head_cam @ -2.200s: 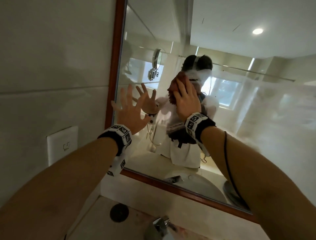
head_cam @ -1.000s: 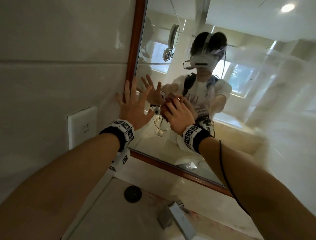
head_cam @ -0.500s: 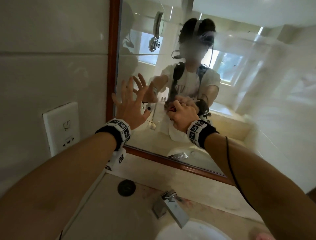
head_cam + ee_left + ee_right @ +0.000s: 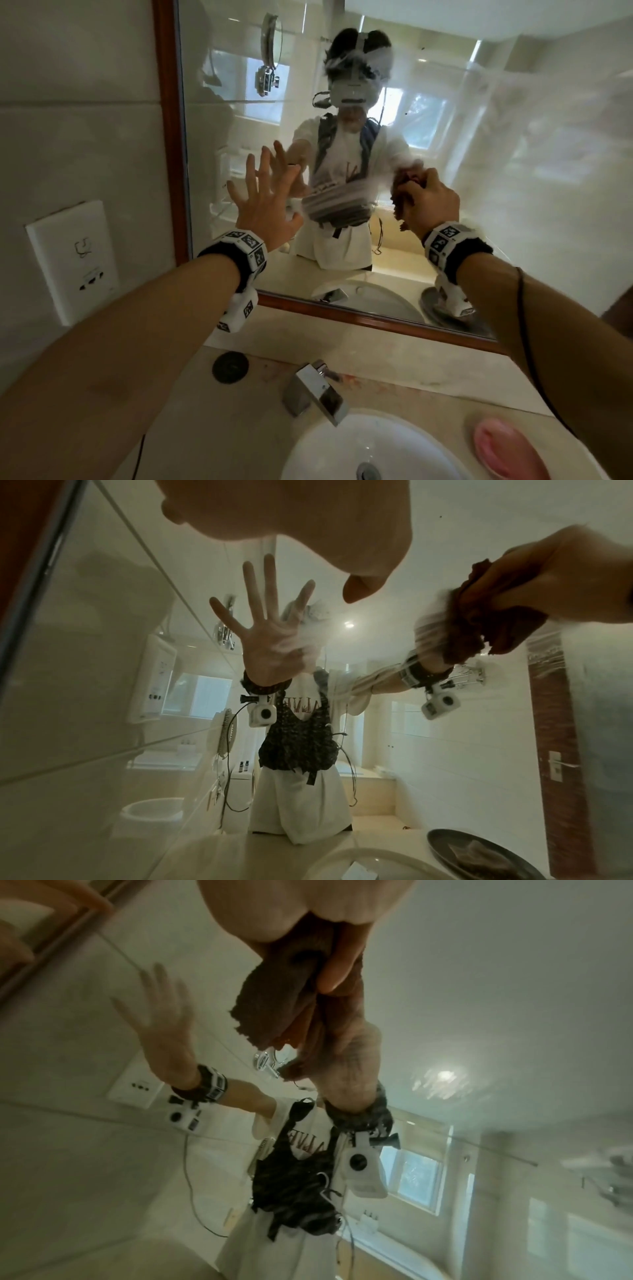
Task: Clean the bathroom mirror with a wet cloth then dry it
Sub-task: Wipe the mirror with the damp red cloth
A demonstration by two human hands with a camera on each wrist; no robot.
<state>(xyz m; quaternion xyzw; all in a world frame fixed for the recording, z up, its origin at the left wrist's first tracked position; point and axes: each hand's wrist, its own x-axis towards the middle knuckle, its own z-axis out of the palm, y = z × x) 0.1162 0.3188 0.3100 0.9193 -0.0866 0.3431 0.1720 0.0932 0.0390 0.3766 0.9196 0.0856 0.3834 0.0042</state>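
— Looking down from the head view, what were the hands doing?

— The right hand [image 4: 430,205] had its fingers curled round a bunched reddish-brown cloth [image 4: 400,198], pushing it against the mirror [image 4: 513,171]. Bunching likely gave a firm pad to scrub with. The left hand [image 4: 265,202] was spread wide, fingers straight, up at the glass near the wooden frame [image 4: 169,137], probably as a brace while leaning over the worktop [image 4: 212,421].

— And the glass itself?

— Smeared and hazy on the right and around the cloth, clearer on the left. I judged the wet wipe was under way, with drying not yet begun.

— What lay below?

— A chrome tap [image 4: 317,390] over a white basin [image 4: 370,445], and a pink soap dish [image 4: 503,445] just beside it.

— The left wrist view?

— The left hand [image 4: 308,520] filled the top, its open palm reflected in the mirror [image 4: 479,777]. Whether the palm actually touched the glass, I could not tell. The cloth [image 4: 486,620] sat at right, meeting its own reflection, so it touched the glass.

— And the right wrist view?

— The right hand [image 4: 308,907] showed a thumb clamped over folds of the cloth [image 4: 274,1001], which hung in loose corners. That grip seemed meant to keep the wad from unrolling while it was rubbed.
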